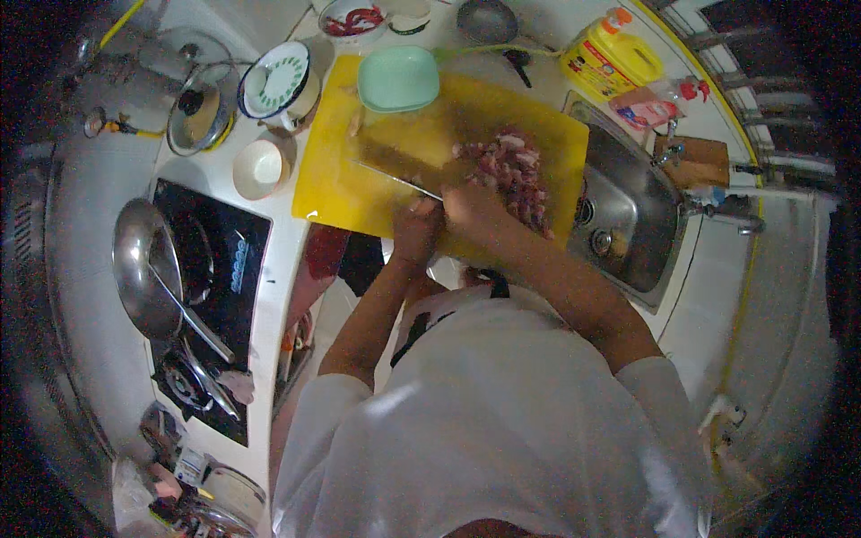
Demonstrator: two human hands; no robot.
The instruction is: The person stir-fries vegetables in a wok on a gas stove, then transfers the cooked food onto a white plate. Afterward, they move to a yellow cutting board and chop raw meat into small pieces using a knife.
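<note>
My right hand is closed around the handle of a knife. Its blade shows as a thin bright line slanting to the upper left over a yellow cutting board. Close beside the blade, at the board's near edge, is my left hand with curled fingers; whether they grip anything is too dim to see. A heap of chopped raw meat lies on the board's right side, beyond my right hand. At the far edge of the board sits a pale green dish.
Left are a cooktop, a metal wok with a utensil, a cream bowl and an enamel pot. Right is a steel sink; behind it stands a yellow jug. A bowl of red peppers is at the back.
</note>
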